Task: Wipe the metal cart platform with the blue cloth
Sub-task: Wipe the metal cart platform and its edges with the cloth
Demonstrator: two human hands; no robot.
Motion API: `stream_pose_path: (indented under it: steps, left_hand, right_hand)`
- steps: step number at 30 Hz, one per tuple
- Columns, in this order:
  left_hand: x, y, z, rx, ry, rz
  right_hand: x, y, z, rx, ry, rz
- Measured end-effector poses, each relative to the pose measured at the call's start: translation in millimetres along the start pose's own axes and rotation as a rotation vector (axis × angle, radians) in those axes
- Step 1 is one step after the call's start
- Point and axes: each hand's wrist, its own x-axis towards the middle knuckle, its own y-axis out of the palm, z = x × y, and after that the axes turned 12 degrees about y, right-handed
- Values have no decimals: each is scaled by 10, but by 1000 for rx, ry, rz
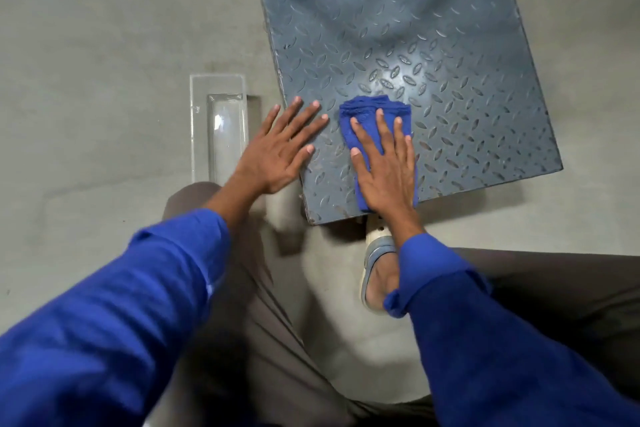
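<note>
Pressing flat-fingered: right hand [384,172] on blue cloth [367,107], left hand [277,156] at cart platform [415,28] edge; clear tray [218,128] beside.

Floor [104,28], grey concrete: 1 metal cart platform [433,28], tread-plate top; 1 clear plastic tray [221,128] just beside its L edge. On platform, near-L corner: 1 blue cloth [367,107], folded, under flat R hand [384,170].

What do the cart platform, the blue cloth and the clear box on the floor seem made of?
Cart platform: likely painted steel tread plate, by its raised lozenge pattern, glare and worn near edge. Blue cloth: soft terry-like fabric, by its fuzzy folded layers. Clear box: transparent plastic or acrylic, possibly glass; the floor shows through.
</note>
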Motion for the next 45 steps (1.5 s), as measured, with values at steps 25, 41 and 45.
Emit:
stream_pose_path:
  steps: [25, 41, 45]
  left_hand:
    - [835, -561, 1062, 29, 388, 151]
    - [1058, -611, 1119, 63, 239, 89]
    - [968, -572, 1028, 67, 213, 80]
  right_hand:
    - [-224, 131, 299, -7, -40, -14]
    - [358, 31, 311, -5, 34, -91]
    - [465, 103, 754, 2, 8, -117]
